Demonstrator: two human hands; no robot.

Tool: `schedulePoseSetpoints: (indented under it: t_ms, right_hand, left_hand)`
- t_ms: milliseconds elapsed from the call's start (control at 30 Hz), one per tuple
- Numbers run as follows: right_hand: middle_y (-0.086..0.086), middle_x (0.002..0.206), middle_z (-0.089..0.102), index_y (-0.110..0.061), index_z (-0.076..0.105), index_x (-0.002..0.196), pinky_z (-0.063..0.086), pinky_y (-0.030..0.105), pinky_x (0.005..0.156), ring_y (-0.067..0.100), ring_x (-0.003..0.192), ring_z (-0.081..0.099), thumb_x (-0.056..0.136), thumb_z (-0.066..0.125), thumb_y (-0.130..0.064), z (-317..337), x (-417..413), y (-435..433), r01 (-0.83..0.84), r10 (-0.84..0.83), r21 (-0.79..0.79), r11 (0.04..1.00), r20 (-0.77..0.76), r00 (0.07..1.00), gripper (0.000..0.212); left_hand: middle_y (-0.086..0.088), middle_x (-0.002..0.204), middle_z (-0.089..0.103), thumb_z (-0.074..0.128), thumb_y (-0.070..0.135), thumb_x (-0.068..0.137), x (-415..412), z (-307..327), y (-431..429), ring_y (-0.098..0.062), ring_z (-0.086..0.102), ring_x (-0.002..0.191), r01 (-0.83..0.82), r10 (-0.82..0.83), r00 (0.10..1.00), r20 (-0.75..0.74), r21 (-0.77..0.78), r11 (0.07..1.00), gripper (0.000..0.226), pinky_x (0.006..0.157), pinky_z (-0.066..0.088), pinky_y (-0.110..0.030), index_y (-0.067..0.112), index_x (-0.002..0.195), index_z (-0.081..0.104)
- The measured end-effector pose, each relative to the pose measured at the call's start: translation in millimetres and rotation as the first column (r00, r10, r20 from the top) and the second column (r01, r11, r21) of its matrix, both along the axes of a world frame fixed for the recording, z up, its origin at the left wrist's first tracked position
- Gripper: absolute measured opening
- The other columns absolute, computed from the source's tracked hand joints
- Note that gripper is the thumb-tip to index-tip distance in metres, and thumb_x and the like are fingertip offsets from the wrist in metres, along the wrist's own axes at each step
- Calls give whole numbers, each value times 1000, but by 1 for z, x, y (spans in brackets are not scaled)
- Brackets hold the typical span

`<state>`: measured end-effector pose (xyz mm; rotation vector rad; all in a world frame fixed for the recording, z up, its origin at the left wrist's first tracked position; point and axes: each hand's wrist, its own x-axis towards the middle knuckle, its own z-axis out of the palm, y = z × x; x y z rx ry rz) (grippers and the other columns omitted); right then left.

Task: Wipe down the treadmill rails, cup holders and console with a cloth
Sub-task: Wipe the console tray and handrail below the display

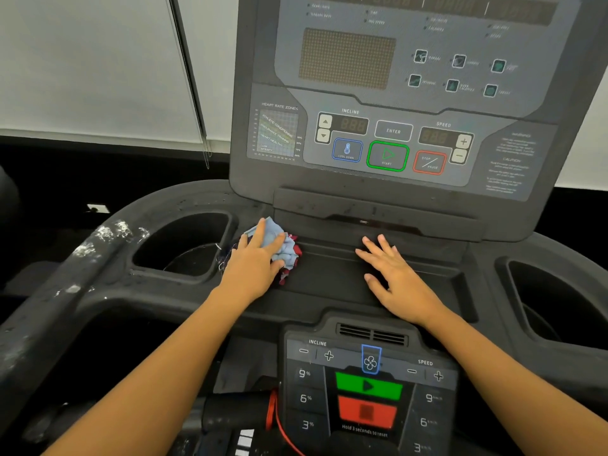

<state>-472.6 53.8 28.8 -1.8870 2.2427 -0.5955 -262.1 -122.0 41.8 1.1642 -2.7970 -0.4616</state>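
- On the flat tray [332, 284] below the console [394, 93], the left hand [253, 268] presses a crumpled blue-and-red cloth [283, 248], fingers spread over it, just beside the left cup holder [184, 245].
- Right hand [398, 281] lies flat, fingers apart, empty.

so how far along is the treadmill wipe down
Nothing clearly looks finished. In hand: the left hand presses the cloth on the tray below the console; the right hand rests flat. Left: the left rail shows white smears, the cup holders look untouched.
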Motion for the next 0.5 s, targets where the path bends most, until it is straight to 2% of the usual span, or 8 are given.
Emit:
schedulePoseSetpoints:
  t_ms: [133, 267, 333, 400, 500]
  right_hand:
    - [-13, 152, 9, -21, 31, 144, -8, 18, 113, 5, 141, -9, 98, 43, -19, 0, 0, 0, 2, -2, -2, 1000, 7, 1000, 48]
    - [-14, 151, 8, -21, 31, 144, -9, 15, 111, 4, 141, -9, 98, 43, -19, 0, 0, 0, 2, -2, -2, 1000, 1, 1000, 48]
    - [-14, 151, 8, -21, 31, 144, -9, 14, 110, 3, 140, -9, 98, 43, -19, 0, 0, 0, 3, -3, 2, 1000, 2, 1000, 48]
    - [-14, 151, 8, -21, 31, 144, -10, 12, 109, 3, 140, -9, 98, 43, -19, 0, 0, 0, 3, -3, 3, 1000, 2, 1000, 48]
    - [-13, 152, 9, -22, 31, 144, -11, 10, 108, 3, 141, -9, 98, 43, -19, 1, 0, 0, 6, -6, 7, 1000, 5, 1000, 48]
  left_hand:
    - [-4, 156, 14, 44, 31, 96, 15, 1, 10, -27, 11, 142, 7, -6, 998, -68, 15, 1000, 47, 115, 16, -38, 29, 142, 33]
    - [-2, 156, 14, 45, 28, 96, 24, 4, 14, -22, 12, 143, -3, 13, 995, -103, 94, 996, 47, 115, 13, -34, 28, 142, 34]
    - [-4, 157, 9, 46, 29, 95, 21, 4, 11, -25, 9, 143, -8, 20, 993, -119, 104, 995, 54, 116, 13, -39, 27, 145, 26]
    - [-8, 157, 0, 49, 32, 94, 16, 2, 8, -29, 6, 143, -34, 54, 986, -158, 124, 992, 67, 115, 12, -45, 24, 148, 10]
    - [-11, 156, -2, 52, 36, 92, 16, 0, 8, -31, 10, 143, -127, 168, 964, -208, 198, 972, 83, 113, 18, -43, 16, 148, -5]
